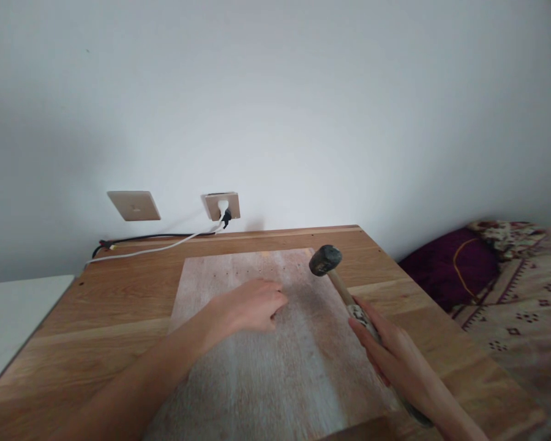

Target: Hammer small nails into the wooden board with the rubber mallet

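Note:
My right hand (386, 346) is wrapped round the wooden handle of a hammer (327, 260). Its thick, blunt dark head is raised over the board's right edge, and patterned wrapping covers part of the grip. Over the middle of a pale, worn wooden board (257, 380), my left hand (257, 304) has its fingers curled together. Whatever those fingertips hold, if anything, is hidden. A row of several small dark points, like nails or holes, runs along the board's far edge, beyond my left hand. The board lies flat on a wooden table.
The wooden table (123, 300) stands against a white wall. Plugs with white and black cables sit in a wall socket (223, 206), beside a blank wall plate (134, 205). A white surface (18, 318) is at left. Purple cloth (450, 266) and patterned bedding (528, 312) lie at right.

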Demonstrator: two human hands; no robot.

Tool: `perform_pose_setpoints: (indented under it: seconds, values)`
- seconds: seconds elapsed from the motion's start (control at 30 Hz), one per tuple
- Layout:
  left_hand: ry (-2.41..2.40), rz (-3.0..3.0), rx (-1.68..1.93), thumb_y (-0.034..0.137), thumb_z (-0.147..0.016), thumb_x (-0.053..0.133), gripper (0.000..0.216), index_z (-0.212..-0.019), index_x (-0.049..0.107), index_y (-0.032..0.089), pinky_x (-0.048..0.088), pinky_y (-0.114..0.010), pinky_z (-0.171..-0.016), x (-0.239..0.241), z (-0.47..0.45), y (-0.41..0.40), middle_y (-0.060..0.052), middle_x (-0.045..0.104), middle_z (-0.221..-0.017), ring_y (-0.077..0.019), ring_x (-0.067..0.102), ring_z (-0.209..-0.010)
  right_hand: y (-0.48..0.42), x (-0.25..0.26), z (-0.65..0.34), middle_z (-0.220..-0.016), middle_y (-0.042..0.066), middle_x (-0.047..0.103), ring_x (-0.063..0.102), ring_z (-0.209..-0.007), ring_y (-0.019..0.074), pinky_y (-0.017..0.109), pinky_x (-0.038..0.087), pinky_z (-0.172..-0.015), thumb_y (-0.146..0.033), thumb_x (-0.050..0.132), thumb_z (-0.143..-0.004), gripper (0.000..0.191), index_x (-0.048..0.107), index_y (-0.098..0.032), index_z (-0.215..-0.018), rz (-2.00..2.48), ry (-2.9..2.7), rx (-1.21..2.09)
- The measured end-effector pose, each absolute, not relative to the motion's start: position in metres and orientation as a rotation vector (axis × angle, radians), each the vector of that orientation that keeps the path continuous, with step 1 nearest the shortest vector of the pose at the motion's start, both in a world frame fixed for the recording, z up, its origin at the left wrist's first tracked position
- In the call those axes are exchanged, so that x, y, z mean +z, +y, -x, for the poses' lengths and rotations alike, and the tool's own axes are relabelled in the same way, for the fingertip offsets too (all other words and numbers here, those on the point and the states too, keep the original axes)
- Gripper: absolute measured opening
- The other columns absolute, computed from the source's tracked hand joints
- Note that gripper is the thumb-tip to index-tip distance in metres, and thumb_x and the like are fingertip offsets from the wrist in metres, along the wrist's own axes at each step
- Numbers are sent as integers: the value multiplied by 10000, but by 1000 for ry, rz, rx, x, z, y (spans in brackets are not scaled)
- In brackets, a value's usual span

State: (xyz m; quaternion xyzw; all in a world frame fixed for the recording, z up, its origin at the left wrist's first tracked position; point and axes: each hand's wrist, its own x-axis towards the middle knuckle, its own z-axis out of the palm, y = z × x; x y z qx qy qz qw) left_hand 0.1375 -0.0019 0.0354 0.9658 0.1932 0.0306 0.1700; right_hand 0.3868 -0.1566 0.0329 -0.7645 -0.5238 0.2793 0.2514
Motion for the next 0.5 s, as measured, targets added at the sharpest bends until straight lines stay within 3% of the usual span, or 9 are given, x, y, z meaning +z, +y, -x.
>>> perform_pose_setpoints:
  seconds: [0.13, 0.3, 0.5]
  values:
    - [548, -2676, 153, 56, -734, 671, 198, -674, 594, 228, 455, -311, -676, 32, -139, 9, 3, 642, -702, -193, 625, -699, -157, 34, -386, -390, -96, 444, 552, -345, 215, 284, 402, -375, -657, 386, -936, 827, 462, -74, -1518, 2081, -1420, 764]
    - [696, -2346, 558, 68, -857, 635, 270, -1065, 714, 222, 501, -290, -783, 23, -155, 44, -15, 767, -894, -180, 706, -825, -155, 36, -384, -402, -86, 468, 545, -352, 208, 280, 409, -381, -662, 390, -922, 838, 471, -70, -1510, 2074, -1394, 793]
    - [784, -2202, 788, 78, -856, 689, 123, -888, 713, 194, 502, -276, -803, 6, -179, 68, -7, 761, -865, -165, 705, -826, -147, 39, -383, -424, -82, 456, 539, -364, 212, 286, 413, -388, -664, 380, -922, 855, 449, -71, -1534, 2083, -1403, 809]
